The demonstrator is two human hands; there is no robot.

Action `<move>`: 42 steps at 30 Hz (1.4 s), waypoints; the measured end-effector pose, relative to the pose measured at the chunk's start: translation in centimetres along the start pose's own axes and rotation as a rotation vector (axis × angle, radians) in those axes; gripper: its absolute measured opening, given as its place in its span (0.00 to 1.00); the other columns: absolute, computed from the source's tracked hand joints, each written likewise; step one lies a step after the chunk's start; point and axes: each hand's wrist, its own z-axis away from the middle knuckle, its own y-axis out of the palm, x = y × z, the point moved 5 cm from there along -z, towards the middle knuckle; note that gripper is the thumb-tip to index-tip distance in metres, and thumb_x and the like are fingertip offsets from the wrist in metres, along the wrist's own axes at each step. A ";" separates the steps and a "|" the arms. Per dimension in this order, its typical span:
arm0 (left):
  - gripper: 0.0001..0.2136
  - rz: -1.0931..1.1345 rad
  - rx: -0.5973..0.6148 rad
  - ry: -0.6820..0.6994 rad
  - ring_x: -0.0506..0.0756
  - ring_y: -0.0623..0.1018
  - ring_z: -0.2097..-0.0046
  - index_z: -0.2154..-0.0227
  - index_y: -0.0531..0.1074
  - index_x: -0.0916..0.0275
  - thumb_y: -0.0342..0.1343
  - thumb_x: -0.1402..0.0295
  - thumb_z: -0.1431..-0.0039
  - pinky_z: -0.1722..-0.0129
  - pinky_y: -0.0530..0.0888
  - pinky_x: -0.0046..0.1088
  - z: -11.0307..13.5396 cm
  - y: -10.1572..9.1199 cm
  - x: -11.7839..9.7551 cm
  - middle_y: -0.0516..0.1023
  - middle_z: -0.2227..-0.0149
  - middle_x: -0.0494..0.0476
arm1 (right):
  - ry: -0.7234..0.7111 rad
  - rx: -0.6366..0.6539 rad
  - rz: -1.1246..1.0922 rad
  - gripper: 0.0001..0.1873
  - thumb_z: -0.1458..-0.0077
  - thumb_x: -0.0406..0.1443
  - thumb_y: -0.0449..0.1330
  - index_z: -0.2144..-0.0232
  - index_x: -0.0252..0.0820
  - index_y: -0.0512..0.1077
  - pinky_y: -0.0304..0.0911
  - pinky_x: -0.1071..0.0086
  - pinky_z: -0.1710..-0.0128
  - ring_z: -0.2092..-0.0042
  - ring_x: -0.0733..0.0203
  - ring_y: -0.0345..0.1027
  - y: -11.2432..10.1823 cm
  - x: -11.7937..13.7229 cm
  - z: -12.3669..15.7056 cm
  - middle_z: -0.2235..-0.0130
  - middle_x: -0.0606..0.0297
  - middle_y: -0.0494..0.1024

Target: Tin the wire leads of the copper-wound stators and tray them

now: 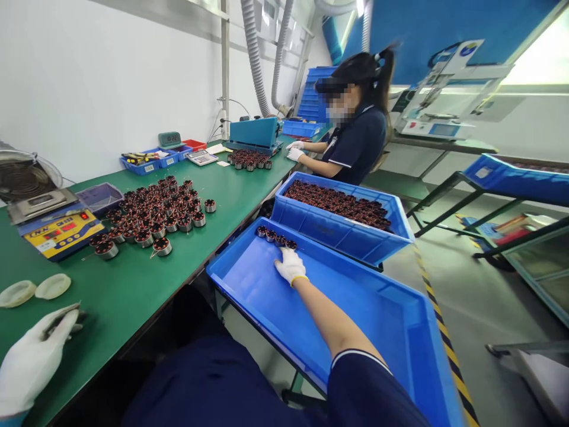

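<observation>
My right hand (291,265), in a white glove, reaches into the shallow blue tray (355,314). Its fingers are closed at the nearest motor stator (291,244), the last in a short row of copper-wound stators (270,236) along the tray's far left end. Over the green bench at lower left, my gloved left hand (38,353) is closed with a thin pointed tool (73,308) between the fingers; most of it is hidden, so its kind is unclear. Many more stators (153,207) lie bunched on the bench, red windings and loose wire ends showing.
A yellow-blue soldering unit (62,231) and two pale round dishes (53,286) stand at left. Behind the tray is a deep blue crate (329,234) full of stators. A co-worker (360,130) sits beyond, near a teal machine (253,133). The green bench (213,231) runs along the wall.
</observation>
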 end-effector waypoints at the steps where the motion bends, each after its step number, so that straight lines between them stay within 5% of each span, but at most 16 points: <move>1: 0.14 0.074 -0.002 -0.034 0.56 0.80 0.57 0.60 0.70 0.49 0.45 0.50 0.39 0.48 0.73 0.35 0.5 -0.3 -0.7 0.82 0.70 0.35 | -0.005 -0.002 0.004 0.21 0.39 0.40 0.60 0.45 0.40 0.66 0.62 0.48 0.44 0.42 0.49 0.63 -0.2 0.0 -0.2 0.41 0.55 0.66; 4: 0.13 0.230 -0.007 -0.068 0.58 0.80 0.57 0.61 0.72 0.53 0.52 0.54 0.43 0.48 0.72 0.36 1.5 -0.7 -1.9 0.82 0.67 0.41 | -0.035 -0.028 -0.004 0.20 0.39 0.39 0.59 0.46 0.40 0.66 0.64 0.50 0.46 0.45 0.51 0.66 -0.7 1.3 0.8 0.43 0.54 0.68; 7: 0.17 0.305 0.019 -0.031 0.58 0.79 0.58 0.57 0.73 0.58 0.52 0.54 0.45 0.52 0.73 0.34 1.8 -0.6 -2.3 0.81 0.62 0.48 | -0.175 -0.092 -0.044 0.23 0.39 0.35 0.54 0.42 0.38 0.63 0.62 0.50 0.44 0.45 0.49 0.66 -1.1 5.3 2.9 0.43 0.49 0.67; 14: 0.27 0.380 -0.022 0.032 0.59 0.79 0.63 0.56 0.74 0.63 0.52 0.45 0.48 0.56 0.75 0.34 0.9 0.4 -0.9 0.80 0.60 0.59 | -0.959 -0.010 -0.096 0.32 0.48 0.42 0.59 0.41 0.40 0.64 0.52 0.54 0.36 0.36 0.46 0.55 -1.6 24.3 9.1 0.38 0.53 0.63; 19: 0.27 0.441 -0.033 0.058 0.58 0.78 0.64 0.57 0.75 0.64 0.53 0.45 0.48 0.59 0.75 0.33 0.9 0.7 -0.5 0.80 0.62 0.59 | -1.103 0.036 0.002 0.25 0.52 0.37 0.64 0.50 0.41 0.70 0.53 0.52 0.39 0.39 0.44 0.56 -0.2 33.8 9.8 0.37 0.52 0.62; 26: 0.25 0.542 -0.057 0.065 0.57 0.77 0.66 0.59 0.75 0.63 0.55 0.46 0.49 0.60 0.74 0.33 1.0 0.7 -0.4 0.80 0.63 0.58 | -1.054 0.085 0.132 0.15 0.46 0.39 0.61 0.56 0.41 0.71 0.59 0.57 0.48 0.49 0.46 0.64 1.8 36.1 9.2 0.48 0.52 0.71; 34: 0.24 0.812 -0.064 -0.029 0.55 0.76 0.66 0.59 0.72 0.64 0.56 0.48 0.49 0.65 0.74 0.30 2.9 1.1 -1.1 0.78 0.61 0.60 | -0.949 0.125 0.098 0.11 0.48 0.42 0.63 0.64 0.43 0.72 0.64 0.64 0.61 0.56 0.52 0.67 1.4 37.0 8.9 0.51 0.56 0.68; 38: 0.28 1.023 0.070 -0.119 0.53 0.77 0.71 0.54 0.67 0.64 0.53 0.44 0.46 0.76 0.72 0.26 4.5 2.8 -3.9 0.78 0.60 0.63 | -1.051 0.180 -0.044 0.10 0.49 0.42 0.63 0.69 0.43 0.71 0.64 0.67 0.65 0.58 0.56 0.69 0.4 36.3 13.1 0.53 0.59 0.70; 42: 0.28 1.224 0.246 -0.183 0.50 0.68 0.84 0.66 0.70 0.64 0.46 0.39 0.44 0.87 0.59 0.23 6.6 5.2 -7.0 0.70 0.80 0.51 | -1.253 0.272 -0.270 0.09 0.51 0.41 0.64 0.67 0.46 0.71 0.66 0.67 0.61 0.54 0.57 0.69 -0.7 35.6 19.4 0.51 0.62 0.71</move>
